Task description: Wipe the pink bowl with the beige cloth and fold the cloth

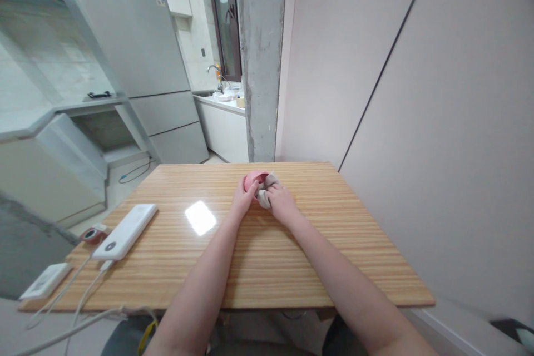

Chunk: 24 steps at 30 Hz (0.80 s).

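Note:
My left hand [241, 198] grips a small pink bowl [252, 179], tilted on its side, near the far middle of the wooden table [267, 245]. My right hand [282, 202] is closed on a crumpled grey-white cloth [267, 189], which is pressed against the bowl's opening. Both forearms reach out from the near edge of the table. Most of the cloth is hidden under my fingers.
At the table's left lie a white power bank [126, 230] with a cable, a small red and white device [94, 232] and a flat white gadget [45, 280]. Walls bound the right side; a concrete pillar [262, 55], fridge [137, 55] and kitchen counter stand beyond.

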Tool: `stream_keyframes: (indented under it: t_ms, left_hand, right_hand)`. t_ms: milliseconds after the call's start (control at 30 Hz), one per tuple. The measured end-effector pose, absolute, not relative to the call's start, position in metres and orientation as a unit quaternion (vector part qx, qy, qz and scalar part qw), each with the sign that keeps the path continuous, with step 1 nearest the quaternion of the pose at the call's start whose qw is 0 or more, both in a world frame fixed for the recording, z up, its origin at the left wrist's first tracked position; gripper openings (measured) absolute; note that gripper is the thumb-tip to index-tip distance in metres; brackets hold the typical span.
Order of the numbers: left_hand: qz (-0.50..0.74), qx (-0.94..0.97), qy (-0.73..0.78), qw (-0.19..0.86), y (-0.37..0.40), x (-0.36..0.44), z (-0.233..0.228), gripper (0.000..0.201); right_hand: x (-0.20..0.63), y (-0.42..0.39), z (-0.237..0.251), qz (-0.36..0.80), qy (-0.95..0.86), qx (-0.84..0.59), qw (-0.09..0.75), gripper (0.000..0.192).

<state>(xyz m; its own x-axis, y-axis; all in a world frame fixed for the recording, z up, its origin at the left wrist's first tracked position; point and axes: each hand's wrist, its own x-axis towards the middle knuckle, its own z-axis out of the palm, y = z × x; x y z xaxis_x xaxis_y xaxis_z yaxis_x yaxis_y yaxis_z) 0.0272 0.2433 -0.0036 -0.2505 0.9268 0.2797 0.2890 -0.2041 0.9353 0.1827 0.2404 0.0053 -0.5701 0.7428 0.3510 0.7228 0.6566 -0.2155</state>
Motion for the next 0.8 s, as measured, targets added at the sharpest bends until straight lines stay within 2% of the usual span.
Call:
stream_keyframes:
  t_ms: [133,267,367,567,800]
  left_hand:
    - [0.587,0.482,0.579,0.296,0.242,0.041,-0.009,0.044]
    - [0.595,0.451,0.592,0.303,0.239,0.055,-0.012,0.054]
    - [0.592,0.459,0.599,0.281,0.24,0.05,-0.011,0.05]
    - [0.584,0.518,0.565,0.266,0.242,0.026,0.0,0.05]
    - [0.645,0.442,0.534,0.32,0.238,0.047,-0.007,0.072]
  right_hand:
    - [0.174,0.235,-0.002,0.017,-0.871,-0.447,0.203,0.021]
    - [0.166,0.23,-0.007,0.038,-0.846,-0.474,0.241,0.026]
    - [0.167,0.23,-0.005,0.048,-0.855,-0.454,0.245,0.03]
    - [0.175,0.233,0.005,0.003,-0.884,-0.419,0.208,0.02]
    - [0.162,0.22,0.002,0.004,-0.846,-0.482,0.227,0.026]
